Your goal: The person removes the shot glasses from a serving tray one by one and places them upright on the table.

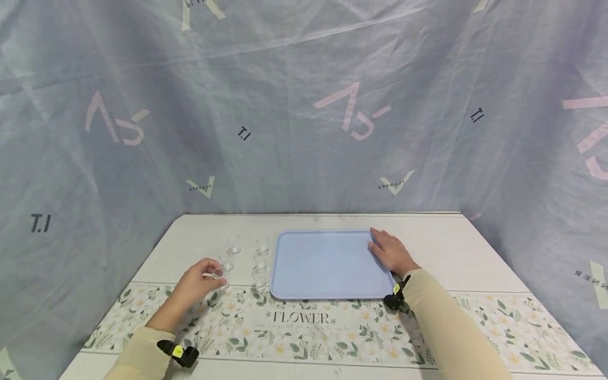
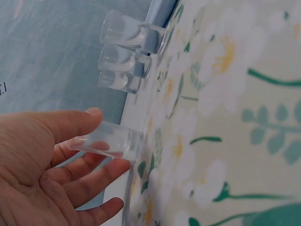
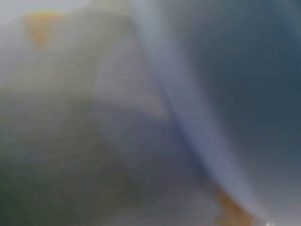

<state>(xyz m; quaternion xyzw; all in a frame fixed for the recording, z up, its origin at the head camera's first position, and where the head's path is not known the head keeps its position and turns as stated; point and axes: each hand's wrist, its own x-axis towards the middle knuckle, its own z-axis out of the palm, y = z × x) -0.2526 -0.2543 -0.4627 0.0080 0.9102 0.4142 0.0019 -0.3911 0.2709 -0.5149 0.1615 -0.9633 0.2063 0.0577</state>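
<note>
My left hand (image 1: 197, 279) holds a small clear shot glass (image 2: 115, 139) between thumb and fingers. The glass's base is right at the table's floral band in the left wrist view. Several more clear shot glasses stand near it: one glass (image 1: 227, 261) lies just beyond my fingers, and a column with a front glass (image 1: 259, 278) runs along the tray's left side. My right hand (image 1: 391, 253) rests on the right rim of a light blue tray (image 1: 328, 264), fingers extended near its far right corner. The blurred right wrist view shows mostly the tray's edge (image 3: 183, 103).
The white table (image 1: 475, 264) has a floral printed band (image 1: 309, 338) across its front, lettered FLOWER. Grey-blue fabric curtains (image 1: 294, 158) hang behind the table and at both sides.
</note>
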